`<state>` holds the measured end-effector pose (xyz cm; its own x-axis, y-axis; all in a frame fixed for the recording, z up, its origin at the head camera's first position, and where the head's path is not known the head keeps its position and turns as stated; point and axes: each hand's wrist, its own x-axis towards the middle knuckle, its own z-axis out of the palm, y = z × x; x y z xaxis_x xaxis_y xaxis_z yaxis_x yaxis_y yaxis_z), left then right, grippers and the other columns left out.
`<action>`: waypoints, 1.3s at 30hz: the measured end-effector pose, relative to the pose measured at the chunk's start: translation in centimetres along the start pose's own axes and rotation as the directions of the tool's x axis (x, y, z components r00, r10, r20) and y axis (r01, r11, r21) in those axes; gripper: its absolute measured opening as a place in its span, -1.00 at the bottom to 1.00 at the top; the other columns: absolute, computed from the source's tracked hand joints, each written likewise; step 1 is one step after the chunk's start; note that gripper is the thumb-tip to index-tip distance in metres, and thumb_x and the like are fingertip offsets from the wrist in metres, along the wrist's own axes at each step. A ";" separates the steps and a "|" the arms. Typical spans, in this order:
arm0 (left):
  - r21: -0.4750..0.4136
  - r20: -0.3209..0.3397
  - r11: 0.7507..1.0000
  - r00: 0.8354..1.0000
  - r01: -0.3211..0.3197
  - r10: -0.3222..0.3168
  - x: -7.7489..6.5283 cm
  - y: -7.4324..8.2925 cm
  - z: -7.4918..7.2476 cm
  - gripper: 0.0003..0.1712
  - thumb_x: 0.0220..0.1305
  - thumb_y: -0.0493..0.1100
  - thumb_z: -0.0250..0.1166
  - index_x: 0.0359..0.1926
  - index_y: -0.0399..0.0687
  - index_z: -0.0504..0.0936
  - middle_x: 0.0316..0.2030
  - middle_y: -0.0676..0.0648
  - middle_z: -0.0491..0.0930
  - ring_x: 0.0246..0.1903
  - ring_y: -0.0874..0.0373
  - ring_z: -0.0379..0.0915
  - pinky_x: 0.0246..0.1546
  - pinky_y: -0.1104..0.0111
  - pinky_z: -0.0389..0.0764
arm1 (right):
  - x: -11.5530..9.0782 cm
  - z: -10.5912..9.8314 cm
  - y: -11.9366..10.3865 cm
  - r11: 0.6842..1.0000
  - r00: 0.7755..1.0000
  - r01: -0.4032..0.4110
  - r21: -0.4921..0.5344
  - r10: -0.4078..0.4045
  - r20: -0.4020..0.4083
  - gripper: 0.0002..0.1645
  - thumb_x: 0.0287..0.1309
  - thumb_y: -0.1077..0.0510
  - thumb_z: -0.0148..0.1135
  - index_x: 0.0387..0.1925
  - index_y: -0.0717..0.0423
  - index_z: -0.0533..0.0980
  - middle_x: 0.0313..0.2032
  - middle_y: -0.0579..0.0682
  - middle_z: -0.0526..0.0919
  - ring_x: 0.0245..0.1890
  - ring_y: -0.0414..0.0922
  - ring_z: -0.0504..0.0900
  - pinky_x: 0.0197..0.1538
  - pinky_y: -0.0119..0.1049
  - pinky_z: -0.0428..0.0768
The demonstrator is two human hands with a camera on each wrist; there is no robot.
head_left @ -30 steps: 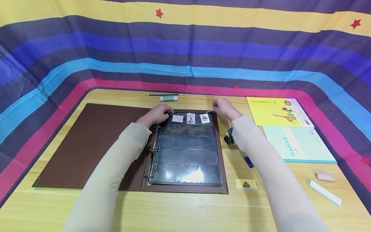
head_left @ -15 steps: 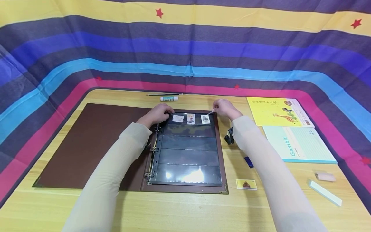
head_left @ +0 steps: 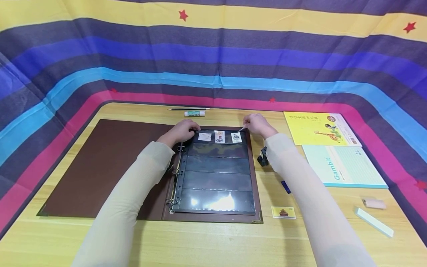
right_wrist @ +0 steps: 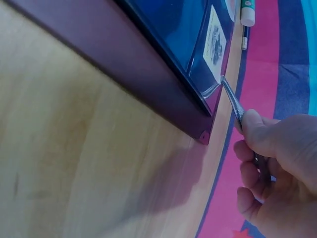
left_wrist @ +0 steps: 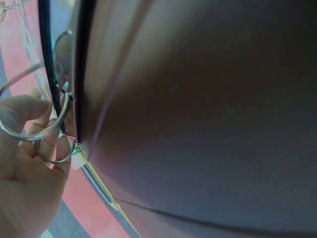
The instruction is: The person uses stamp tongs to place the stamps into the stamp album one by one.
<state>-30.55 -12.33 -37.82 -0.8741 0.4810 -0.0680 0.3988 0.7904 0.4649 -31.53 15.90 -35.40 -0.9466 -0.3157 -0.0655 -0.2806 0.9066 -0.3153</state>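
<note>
Right hand (right_wrist: pixel 285 163) pinches tweezers (right_wrist: pixel 232 100) by the top-right stamp (head_left: pixel 236 137) in the album (head_left: pixel 110 155); left hand (head_left: pixel 181 130) touches its page's upper left, grip unclear. Three stamps look pocketed; a yellow stamp (head_left: pixel 283 212), right of the album, apparently remains.

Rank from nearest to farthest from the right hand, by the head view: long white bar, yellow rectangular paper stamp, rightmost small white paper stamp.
1. Rightmost small white paper stamp: top pocket row, just left of the right hand.
2. Yellow rectangular paper stamp: on the table, towards the front.
3. Long white bar: at the table's right.
</note>
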 end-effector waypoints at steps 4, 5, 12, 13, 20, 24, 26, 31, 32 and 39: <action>0.005 -0.002 1.000 1.000 -0.009 0.009 0.0 0.0 0.0 -0.68 0.08 -0.35 -0.07 -0.13 -0.12 0.46 -0.18 -0.09 0.37 -0.16 0.08 0.24 -0.15 0.25 0.26 | 0.1 0.0 0.3 1.000 1.000 0.007 0.009 -0.007 0.012 -0.88 0.03 0.26 -0.02 -0.48 0.14 0.46 -0.46 0.02 0.46 -0.39 -0.03 0.32 -0.27 -0.20 0.27; 0.002 0.000 1.000 1.000 -0.012 0.012 0.0 -0.1 0.0 -0.67 0.08 -0.35 -0.08 -0.12 -0.13 0.45 -0.18 -0.10 0.37 -0.16 0.08 0.24 -0.15 0.24 0.26 | 0.1 0.0 0.4 1.000 1.000 0.011 0.012 -0.011 0.017 -0.89 0.03 0.26 -0.02 -0.48 0.14 0.46 -0.46 0.02 0.46 -0.39 -0.03 0.32 -0.27 -0.20 0.28; 0.012 0.009 1.000 1.000 -0.008 0.008 0.1 0.0 0.1 -0.66 0.09 -0.35 -0.09 -0.11 -0.14 0.45 -0.17 -0.11 0.36 -0.14 0.06 0.24 -0.14 0.23 0.25 | 0.0 -0.3 1.0 0.999 0.999 0.024 0.035 -0.026 0.039 -0.91 0.03 0.25 0.00 -0.47 0.16 0.44 -0.43 0.04 0.46 -0.37 -0.02 0.35 -0.25 -0.17 0.28; 0.024 0.011 1.000 1.000 -0.012 0.012 0.2 0.0 0.1 -0.66 0.09 -0.34 -0.09 -0.10 -0.14 0.45 -0.16 -0.11 0.36 -0.13 0.06 0.24 -0.14 0.23 0.25 | -0.1 -0.4 1.0 0.999 0.999 0.012 0.040 -0.013 0.034 -0.91 0.04 0.23 0.00 -0.45 0.16 0.44 -0.42 0.05 0.46 -0.37 -0.02 0.35 -0.24 -0.16 0.29; 0.226 -0.050 0.972 0.995 -0.067 0.081 -1.4 0.9 0.0 -0.70 0.10 -0.26 -0.03 -0.13 -0.09 0.47 -0.14 -0.09 0.33 -0.08 0.05 0.17 -0.11 0.22 0.21 | -2.0 -2.1 0.3 0.995 0.994 0.012 0.098 -0.001 -0.113 -0.87 0.06 0.15 0.00 -0.38 0.14 0.41 -0.37 0.07 0.48 -0.35 -0.03 0.41 -0.26 -0.16 0.32; 0.291 -0.098 0.948 0.982 -0.124 0.159 -3.1 1.8 -0.1 -0.77 0.09 -0.19 0.05 -0.22 -0.09 0.52 -0.21 -0.06 0.36 -0.15 0.06 0.21 -0.12 0.21 0.22 | -4.5 -3.4 0.1 0.991 0.980 0.100 0.084 -0.083 -0.183 -0.88 0.04 0.13 0.02 -0.40 0.11 0.40 -0.39 0.03 0.49 -0.36 -0.06 0.44 -0.29 -0.17 0.34; 0.287 -0.070 0.945 0.980 -0.159 0.186 -3.8 2.3 0.0 -0.76 0.09 -0.15 0.07 -0.21 -0.11 0.52 -0.23 -0.07 0.38 -0.19 0.07 0.25 -0.15 0.22 0.25 | -6.0 -3.7 0.3 0.987 0.971 0.141 0.077 -0.123 -0.205 -0.90 0.03 0.14 0.03 -0.42 0.10 0.40 -0.43 0.00 0.49 -0.40 -0.10 0.44 -0.33 -0.20 0.36; 0.287 0.031 0.950 0.992 -0.126 0.122 -4.7 2.8 0.7 -0.58 0.05 0.02 0.09 -0.11 -0.15 0.45 -0.20 -0.10 0.36 -0.20 0.07 0.26 -0.18 0.22 0.28 | -10.0 -3.5 1.0 0.979 0.967 0.186 0.087 -0.167 -0.192 -0.93 0.02 0.17 0.05 -0.45 0.09 0.41 -0.50 -0.05 0.47 -0.51 -0.15 0.37 -0.40 -0.26 0.34; 0.290 0.038 0.951 0.994 -0.109 0.103 -4.7 2.8 0.8 -0.54 0.04 0.04 0.10 -0.10 -0.16 0.44 -0.19 -0.10 0.36 -0.19 0.06 0.25 -0.17 0.21 0.27 | -10.7 -3.4 1.2 0.979 0.970 0.180 0.094 -0.161 -0.182 -0.93 0.02 0.17 0.04 -0.45 0.09 0.41 -0.50 -0.06 0.46 -0.51 -0.15 0.36 -0.41 -0.27 0.34; 0.258 0.014 0.960 0.994 -0.109 0.109 -4.9 2.2 1.2 -0.52 -0.01 0.03 0.15 -0.11 -0.19 0.43 -0.25 -0.10 0.36 -0.23 0.06 0.22 -0.18 0.22 0.24 | -15.3 -2.6 3.5 0.985 0.982 0.116 0.126 -0.095 -0.162 -0.88 0.06 0.13 -0.01 -0.40 0.10 0.40 -0.49 -0.04 0.45 -0.49 -0.13 0.35 -0.40 -0.25 0.33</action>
<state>-25.11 -12.49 -37.52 -0.8217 0.5693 -0.0290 0.5494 0.8045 0.2258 -18.48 24.60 -33.01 -0.9289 -0.3507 0.1188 -0.3661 0.8214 -0.4374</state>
